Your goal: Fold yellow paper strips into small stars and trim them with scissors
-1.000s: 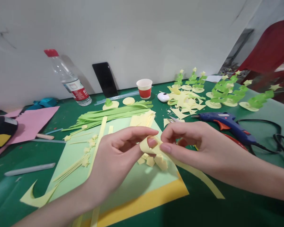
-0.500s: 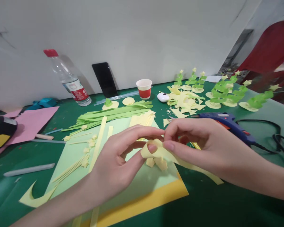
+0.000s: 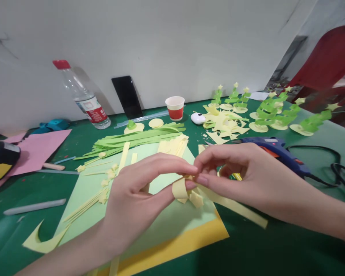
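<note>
Between my two hands is a pale yellow paper strip (image 3: 235, 207), bent into a loop at its left end, with its long tail trailing to the lower right. My left hand (image 3: 149, 188) is closed on the loop, its thumb tip pushed through it. The thumb and index finger of my right hand (image 3: 235, 168) pinch the strip where the loop meets the tail. Both index fingertips touch or nearly touch. Small yellow paper pieces (image 3: 196, 199) show just below the loop. Beneath lies a light green paper sheet (image 3: 161, 226) over a yellow one (image 3: 189, 247).
Green paper strips (image 3: 132, 138) and yellow scraps (image 3: 224, 120) lie behind my hands. A blue glue gun (image 3: 278, 151) with its cord is at right, near star-topped paper spirals (image 3: 287, 115). A bottle (image 3: 92, 109), phone (image 3: 128, 97) and paper cup (image 3: 175, 109) stand along the wall.
The loop has turned and closed up smaller around my left thumb. Both hands have drawn slightly closer, the left fingertips lowering, and the strip's tail has shifted a little left and down.
</note>
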### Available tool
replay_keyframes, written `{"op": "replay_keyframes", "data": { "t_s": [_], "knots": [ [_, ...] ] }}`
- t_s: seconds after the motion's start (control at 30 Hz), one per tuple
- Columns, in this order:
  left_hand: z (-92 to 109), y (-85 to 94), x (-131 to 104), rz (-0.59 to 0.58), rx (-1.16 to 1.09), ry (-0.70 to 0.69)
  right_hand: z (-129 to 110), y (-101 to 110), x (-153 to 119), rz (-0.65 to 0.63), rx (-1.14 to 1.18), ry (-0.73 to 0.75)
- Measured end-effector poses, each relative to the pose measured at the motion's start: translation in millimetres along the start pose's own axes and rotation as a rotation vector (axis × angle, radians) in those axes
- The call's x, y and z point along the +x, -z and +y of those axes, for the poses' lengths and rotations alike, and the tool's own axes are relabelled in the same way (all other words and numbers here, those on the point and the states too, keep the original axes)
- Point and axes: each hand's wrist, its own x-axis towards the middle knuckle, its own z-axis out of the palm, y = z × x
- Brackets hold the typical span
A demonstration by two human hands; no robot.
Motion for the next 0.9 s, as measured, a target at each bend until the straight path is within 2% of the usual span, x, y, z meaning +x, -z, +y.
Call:
{"op": "replay_keyframes", "data": {
  "t_s": [0.13,0.37,0.7,0.9],
  "knots": [
    [1.0,-1.8,2.8,0.020,-0.074,0.045,-0.8,-1.6,2.5,-0.040,0.124,-0.043],
    [3.7,-2.2,7.0,0.010,-0.084,0.206,1.3,-8.4,-0.9,0.076,0.212,0.005],
    [3.0,-1.6,7.5,-0.016,-0.037,0.178,-0.6,-3.6,-0.4,0.092,0.096,0.024],
    [4.0,1.2,4.9,-0.159,-0.074,0.165,0.4,3.7,0.6,0.089,0.175,-0.018]
  ]
}}
